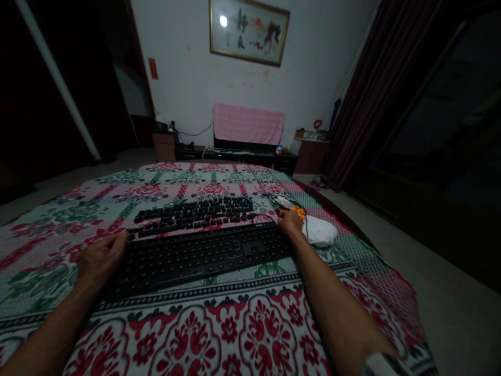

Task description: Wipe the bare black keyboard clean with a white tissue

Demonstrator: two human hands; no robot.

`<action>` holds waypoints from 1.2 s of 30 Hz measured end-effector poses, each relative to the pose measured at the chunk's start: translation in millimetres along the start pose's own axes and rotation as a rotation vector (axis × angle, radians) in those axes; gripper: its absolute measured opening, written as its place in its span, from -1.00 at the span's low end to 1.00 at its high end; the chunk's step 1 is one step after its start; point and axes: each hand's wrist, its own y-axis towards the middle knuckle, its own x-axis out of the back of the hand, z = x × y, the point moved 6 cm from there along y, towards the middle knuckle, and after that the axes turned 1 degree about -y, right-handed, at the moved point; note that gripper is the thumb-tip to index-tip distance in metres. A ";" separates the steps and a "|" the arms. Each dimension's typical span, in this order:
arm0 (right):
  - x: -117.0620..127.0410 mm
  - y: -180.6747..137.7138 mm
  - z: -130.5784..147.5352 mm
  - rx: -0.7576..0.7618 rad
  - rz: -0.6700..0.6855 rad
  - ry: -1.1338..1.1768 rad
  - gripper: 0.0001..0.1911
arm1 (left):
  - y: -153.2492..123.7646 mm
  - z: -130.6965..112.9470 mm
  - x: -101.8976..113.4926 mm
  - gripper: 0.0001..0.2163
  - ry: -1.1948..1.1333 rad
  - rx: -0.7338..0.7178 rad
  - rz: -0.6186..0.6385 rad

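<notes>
A black keyboard base (195,256) with its keycaps off lies on a patterned bedspread (242,324). Behind it, rows of loose black keycaps (195,213) are laid out on the cloth. My left hand (99,257) rests with fingers stretched on the keyboard's left end. My right hand (289,223) is at the keyboard's far right corner, fingers curled beside a small orange tool (299,211); whether it grips the tool is hidden. A white cloth or bag (320,231) lies just right of that hand.
The bed's right edge drops to a grey floor (430,292). A low TV stand with a pink cloth (248,124) stands against the far wall under a framed picture (249,31). Dark curtains (364,104) hang at the right.
</notes>
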 end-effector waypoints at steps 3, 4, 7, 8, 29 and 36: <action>-0.5 1.4 -3.9 0.006 -0.015 0.005 -0.69 | -0.4 0.3 0.5 -0.61 0.018 0.009 0.003; -0.3 1.3 -5.0 0.008 -0.020 0.008 -0.69 | -0.6 0.9 0.7 -0.61 0.024 0.020 0.002; 1.2 -0.3 -7.1 0.012 -0.040 0.016 -0.69 | 0.0 1.2 1.3 -0.64 0.030 0.016 -0.015; 1.9 -0.9 -7.5 0.012 -0.048 0.019 -0.69 | 0.5 1.1 1.6 -0.64 0.033 0.007 -0.026; 21.0 25.4 15.6 0.117 -0.097 -0.114 -0.69 | 1.8 0.6 -0.1 -0.60 0.102 -0.009 -0.003; 25.9 40.4 13.6 0.136 0.008 -0.109 -0.69 | 0.0 0.4 0.1 -0.65 0.037 -0.020 -0.038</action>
